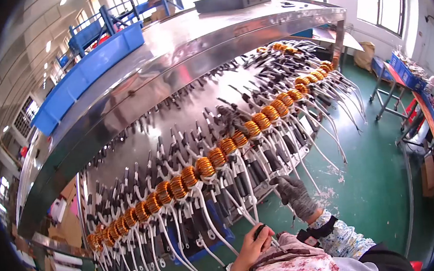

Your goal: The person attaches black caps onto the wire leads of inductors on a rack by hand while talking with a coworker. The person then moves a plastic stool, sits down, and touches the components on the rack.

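Many copper-wound coils (205,167) sit side by side in front of me, their row slanting from eight o'clock up to two o'clock along the metal shelf (228,83). My bare left hand (255,243), between five and six o'clock, is curled firmly around a white lead (255,207) that drops from the row; a small dark piece (259,230) shows at the fingers, and I can't make out what it is. My right hand (297,195), in a grey glove, is between four and five o'clock, fingers bent close to the hanging wires. Whether it grips one, I can't tell.

I judge each coil dense and heavy for its size, with hard, rather smooth windings, so I'd cup it round the body rather than let it dangle by a wire. The white lead looks springy, bending in a wide curve and likely to swing back, so I'd hold it low, near its free end. The black-sleeved leads (271,159) look thicker and stiffer. The weak spot is probably where wire leaves coil, so only a gentle pull there. Neighbours hang close enough to snag. At ten o'clock, a blue bin (90,69) rests on the bench top (176,28).
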{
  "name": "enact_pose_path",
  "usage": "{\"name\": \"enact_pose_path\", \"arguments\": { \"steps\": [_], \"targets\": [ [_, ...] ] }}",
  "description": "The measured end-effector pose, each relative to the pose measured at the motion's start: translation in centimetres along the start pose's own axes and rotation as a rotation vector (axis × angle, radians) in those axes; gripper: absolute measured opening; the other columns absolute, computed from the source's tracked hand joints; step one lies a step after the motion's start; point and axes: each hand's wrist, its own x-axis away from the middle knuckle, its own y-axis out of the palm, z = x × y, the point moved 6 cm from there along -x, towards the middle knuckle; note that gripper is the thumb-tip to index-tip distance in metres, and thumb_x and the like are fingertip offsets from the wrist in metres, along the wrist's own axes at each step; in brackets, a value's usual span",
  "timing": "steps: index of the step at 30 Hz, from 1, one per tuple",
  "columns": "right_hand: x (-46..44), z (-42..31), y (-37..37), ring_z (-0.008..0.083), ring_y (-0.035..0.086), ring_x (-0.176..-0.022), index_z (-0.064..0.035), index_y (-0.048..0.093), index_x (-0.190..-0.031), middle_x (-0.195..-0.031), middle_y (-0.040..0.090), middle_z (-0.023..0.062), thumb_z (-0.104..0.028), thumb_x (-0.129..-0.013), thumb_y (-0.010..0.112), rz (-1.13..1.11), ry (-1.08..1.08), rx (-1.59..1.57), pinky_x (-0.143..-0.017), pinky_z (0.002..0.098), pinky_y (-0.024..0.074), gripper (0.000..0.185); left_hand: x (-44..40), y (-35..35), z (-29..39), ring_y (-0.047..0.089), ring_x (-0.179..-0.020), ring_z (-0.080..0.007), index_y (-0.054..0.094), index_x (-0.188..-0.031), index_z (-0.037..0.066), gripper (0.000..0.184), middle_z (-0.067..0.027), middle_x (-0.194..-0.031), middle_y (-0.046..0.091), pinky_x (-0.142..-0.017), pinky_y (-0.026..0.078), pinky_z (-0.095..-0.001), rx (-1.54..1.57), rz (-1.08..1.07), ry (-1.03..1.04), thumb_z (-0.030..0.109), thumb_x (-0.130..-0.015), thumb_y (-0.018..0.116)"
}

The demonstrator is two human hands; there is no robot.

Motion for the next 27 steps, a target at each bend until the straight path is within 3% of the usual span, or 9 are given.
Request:
{"name": "enact_pose_path", "arguments": {
  "steps": [9, 12, 14, 15, 18, 20, 22, 23, 27],
  "targets": [
    [-1.3, -0.4, 1.6, 0.003, 0.034, -0.044, -0.0059, 0.061, -0.096, -0.057, 0.041, -0.0072, -0.027, -0.091, 0.05, 0.135, 0.021, -0.084, -0.04, 0.0195, 0.0274, 0.024, -0.5, -0.5, -0.5, 0.033, -0.049, -0.0055, 0.049, -0.088, 0.001, 0.033, 0.0011, -0.057, 0.037, -0.045, 0.026, -0.0207, 0.013, -0.041, 0.005, 0.033, -0.095, 0.043],
    [-4.1, 1.1, 1.3, 0.0041, 0.035, -0.044, -0.0057, 0.062, -0.091, -0.055, 0.041, -0.0067, -0.027, -0.091, 0.051, 0.254, 0.059, 0.079, -0.04, 0.0214, 0.0274, 0.024, -0.4, -0.5, -0.4, 0.033, -0.049, -0.0055, 0.049, -0.088, 0.001, 0.033, 0.0012, -0.057, 0.037, -0.045, 0.026, -0.0208, 0.008, -0.039, 0.024, 0.033, -0.094, 0.043],
    [-6.5, 2.1, 1.3, 0.0055, 0.035, -0.047, -0.0043, 0.061, -0.086, -0.056, 0.043, -0.0057, -0.027, -0.091, 0.051, 0.272, -0.161, 0.142, -0.042, 0.0238, 0.0281, 0.026, -0.1, -0.7, -0.2, 0.034, -0.049, -0.0071, 0.049, -0.087, 0.001, 0.036, 0.0002, -0.058, 0.038, -0.045, 0.027, -0.022, 0.0, -0.034, 0.01, 0.036, -0.093, 0.045],
    [-6.2, 1.7, 1.3, 0.0142, 0.046, -0.058, 0.0029, 0.06, -0.082, -0.063, 0.053, 0.0049, -0.028, -0.09, 0.05, 0.289, -0.204, 0.248, -0.055, 0.0316, 0.0398, 0.034, -0.1, -0.8, -0.1, 0.036, -0.05, -0.0087, 0.049, -0.087, 0.001, 0.038, -0.0009, -0.058, 0.039, -0.046, 0.028, -0.0231, -0.003, -0.025, 0.001, 0.039, -0.091, 0.047],
    [-5.7, 2.7, 0.8, 0.0175, 0.05, -0.062, 0.0029, 0.058, -0.085, -0.062, 0.052, 0.0055, -0.028, -0.09, 0.05, 0.369, -0.353, 0.412, -0.06, 0.033, 0.0416, 0.032, 0.5, -1.8, -0.2, 0.036, -0.05, -0.0087, 0.049, -0.086, 0.001, 0.038, -0.0014, -0.058, 0.04, -0.046, 0.028, -0.0231, 0.011, 0.025, 0.042, 0.039, -0.091, 0.047],
    [-5.4, 2.5, 0.7, 0.0171, 0.051, -0.057, 0.0016, 0.057, -0.085, -0.061, 0.052, 0.0047, -0.028, -0.09, 0.05, 0.378, -0.38, 0.497, -0.054, 0.0323, 0.041, 0.031, 0.8, -2.3, -0.1, 0.036, -0.05, -0.0086, 0.049, -0.086, 0.001, 0.038, -0.0014, -0.058, 0.04, -0.046, 0.028, -0.023, 0.006, 0.039, 0.041, 0.039, -0.091, 0.046],
    [-6.6, 3.0, 1.0, 0.014, 0.05, -0.052, -0.0018, 0.056, -0.083, -0.062, 0.052, 0.002, -0.029, -0.089, 0.051, 0.242, -0.006, -0.017, -0.047, 0.0286, 0.0379, 0.028, 1.1, -2.4, -0.1, 0.037, -0.05, -0.0085, 0.049, -0.086, 0.001, 0.038, -0.0014, -0.058, 0.041, -0.046, 0.028, -0.023, -0.004, 0.048, 0.033, 0.039, -0.092, 0.046],
    [-6.2, 2.6, 1.6, 0.0082, 0.045, -0.05, -0.0052, 0.058, -0.078, -0.063, 0.053, -0.0005, -0.028, -0.089, 0.052, 0.176, 0.129, -0.263, -0.042, 0.0237, 0.0329, 0.025, 1.0, -2.2, -0.1, 0.037, -0.05, -0.0083, 0.049, -0.086, 0.001, 0.038, -0.0012, -0.058, 0.041, -0.046, 0.028, -0.0229, -0.013, 0.041, 0.043, 0.039, -0.092, 0.046],
    [-4.8, 0.4, 1.6, 0.0071, 0.041, -0.043, -0.0082, 0.058, -0.076, -0.06, 0.05, -0.0017, -0.027, -0.088, 0.053, 0.048, -0.051, -0.135, -0.039, 0.0233, 0.0311, 0.023, 1.3, -2.2, 0.1, 0.037, -0.049, -0.0079, 0.049, -0.086, 0.001, 0.038, -0.0008, -0.058, 0.041, -0.046, 0.028, -0.0225, -0.047, 0.037, 0.079, 0.039, -0.092, 0.045]
  ]
}}
